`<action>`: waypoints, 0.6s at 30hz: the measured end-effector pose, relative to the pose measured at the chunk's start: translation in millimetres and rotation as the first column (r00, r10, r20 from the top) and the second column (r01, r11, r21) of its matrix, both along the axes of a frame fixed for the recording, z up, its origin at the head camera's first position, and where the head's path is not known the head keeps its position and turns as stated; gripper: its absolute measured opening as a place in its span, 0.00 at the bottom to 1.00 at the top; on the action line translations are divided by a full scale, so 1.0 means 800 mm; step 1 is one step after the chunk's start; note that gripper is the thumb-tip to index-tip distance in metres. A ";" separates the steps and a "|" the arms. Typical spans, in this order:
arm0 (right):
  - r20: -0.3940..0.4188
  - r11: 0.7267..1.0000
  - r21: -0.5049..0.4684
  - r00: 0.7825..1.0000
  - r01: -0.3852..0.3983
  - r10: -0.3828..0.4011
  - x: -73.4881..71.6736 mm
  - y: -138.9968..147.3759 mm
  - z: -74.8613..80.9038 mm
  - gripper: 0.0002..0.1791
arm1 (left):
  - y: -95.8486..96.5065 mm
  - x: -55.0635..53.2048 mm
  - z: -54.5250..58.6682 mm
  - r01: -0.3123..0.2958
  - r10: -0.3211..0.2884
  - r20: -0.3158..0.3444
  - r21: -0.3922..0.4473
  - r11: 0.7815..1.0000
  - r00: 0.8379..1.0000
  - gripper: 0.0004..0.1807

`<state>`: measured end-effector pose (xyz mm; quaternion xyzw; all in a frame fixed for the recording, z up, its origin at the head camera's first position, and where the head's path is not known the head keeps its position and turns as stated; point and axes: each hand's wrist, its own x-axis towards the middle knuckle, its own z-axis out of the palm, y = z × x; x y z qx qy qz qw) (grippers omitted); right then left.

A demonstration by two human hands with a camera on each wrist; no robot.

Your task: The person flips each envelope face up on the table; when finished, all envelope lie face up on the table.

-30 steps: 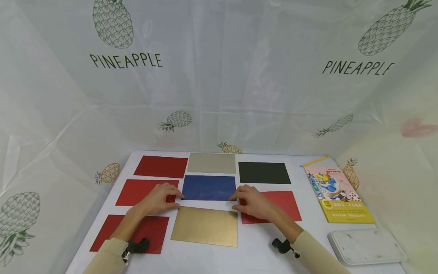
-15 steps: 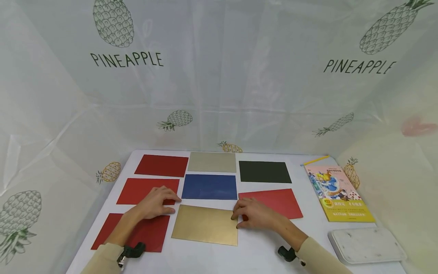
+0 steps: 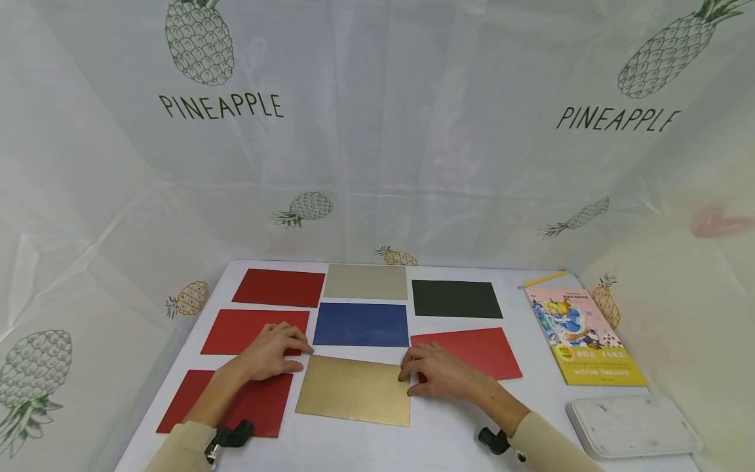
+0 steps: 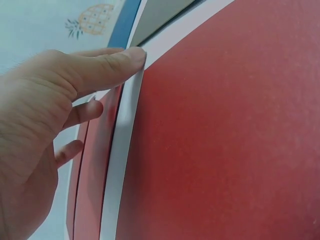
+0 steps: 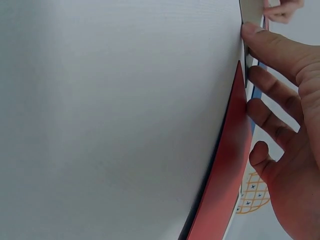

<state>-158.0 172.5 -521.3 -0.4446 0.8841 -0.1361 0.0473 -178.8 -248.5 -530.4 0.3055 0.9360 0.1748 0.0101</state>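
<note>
Gold card (image 3: 354, 391) lies flat in the near row, a little askew, between the hands. Right hand (image 3: 441, 372) has bent fingertips at its right edge, by the far corner — whether they pinch I cannot tell, since the thumb covers part of my wrist view. Left hand (image 3: 265, 355) is at the far left corner, fingers loose; contact unclear to me. Left forearm (image 3: 209, 396) hides part of the near-left red card (image 3: 265, 405). A thin strip of white table (image 3: 439, 442) separates gold from blue card (image 3: 361, 325) — wider toward the right.
</note>
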 end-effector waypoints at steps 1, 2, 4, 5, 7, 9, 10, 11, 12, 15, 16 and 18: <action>0.004 1.000 0.002 1.000 0.003 -0.003 0.000 0.000 0.000 0.14 | 0.001 0.000 0.001 0.000 0.000 0.001 -0.002 1.000 1.000 0.20; 0.007 1.000 0.004 1.000 0.006 -0.006 0.001 0.000 0.001 0.14 | 0.002 0.001 0.001 -0.003 0.003 0.002 -0.006 1.000 1.000 0.20; 0.010 1.000 0.007 1.000 0.009 -0.009 0.001 0.000 0.001 0.14 | 0.004 0.001 0.002 -0.011 0.011 0.006 -0.016 1.000 1.000 0.21; 0.009 1.000 0.007 1.000 0.010 -0.010 0.002 -0.001 0.001 0.14 | 0.005 0.001 0.002 -0.016 0.016 0.007 -0.020 1.000 1.000 0.22; 0.006 1.000 0.007 1.000 0.012 -0.012 0.003 -0.001 0.001 0.14 | 0.006 0.000 0.003 -0.020 0.020 0.006 -0.028 0.999 1.000 0.23; 0.001 1.000 0.004 1.000 0.012 -0.012 0.003 0.000 0.001 0.14 | 0.007 0.000 0.003 -0.021 0.021 0.005 -0.029 0.999 1.000 0.23; -0.001 1.000 0.004 1.000 0.013 -0.013 0.003 0.000 0.001 0.14 | 0.007 0.000 0.003 -0.019 0.020 0.003 -0.028 0.999 1.000 0.22; -0.002 1.000 0.004 1.000 0.014 -0.014 0.004 0.000 0.001 0.14 | 0.008 0.000 0.003 -0.017 0.017 0.000 -0.025 1.000 1.000 0.22; -0.002 1.000 0.004 1.000 0.015 -0.015 0.004 0.000 0.001 0.14 | 0.008 0.000 0.003 -0.012 0.012 -0.004 -0.024 1.000 1.000 0.21; -0.006 1.000 0.003 1.000 0.011 -0.011 0.004 0.000 0.001 0.14 | 0.010 0.001 0.004 -0.009 0.009 -0.005 -0.032 0.999 1.000 0.21; -0.008 1.000 0.003 1.000 0.011 -0.011 0.004 0.000 0.000 0.14 | 0.011 0.001 0.004 -0.008 0.008 -0.001 -0.036 0.999 1.000 0.20; -0.013 1.000 0.003 1.000 0.006 -0.006 0.004 0.000 0.000 0.14 | 0.011 0.001 0.005 -0.007 0.007 0.006 -0.046 0.999 1.000 0.20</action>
